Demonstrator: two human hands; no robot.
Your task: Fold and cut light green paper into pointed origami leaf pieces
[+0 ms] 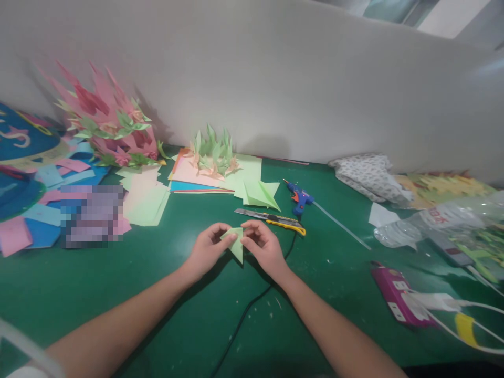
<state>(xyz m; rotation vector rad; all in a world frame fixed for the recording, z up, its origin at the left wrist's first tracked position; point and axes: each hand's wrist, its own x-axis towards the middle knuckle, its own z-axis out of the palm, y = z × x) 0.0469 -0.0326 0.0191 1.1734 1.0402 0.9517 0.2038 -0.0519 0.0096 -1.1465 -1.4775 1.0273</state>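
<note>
Between my two hands is a small piece of folded light green paper (238,247), its point hanging downward above the green table. My left hand (210,245) pinches it from the left, thumb on its front face. My right hand (263,247) grips its right edge between thumb and fingers. Just beyond my hands lies a yellow box cutter (285,222) with its blade out. A blue glue gun (300,199) with a long glue stick (342,224) lies behind it. More folded green paper (262,194) rests near the glue gun.
A green and peach paper-leaf piece (214,155) sits on stacked coloured sheets (200,187) near the wall. A pink paper construction (112,121) stands at left, by loose sheets (147,202). At right are a plastic bottle (433,220) and a purple power strip (397,294). A black cord (244,315) crosses the table.
</note>
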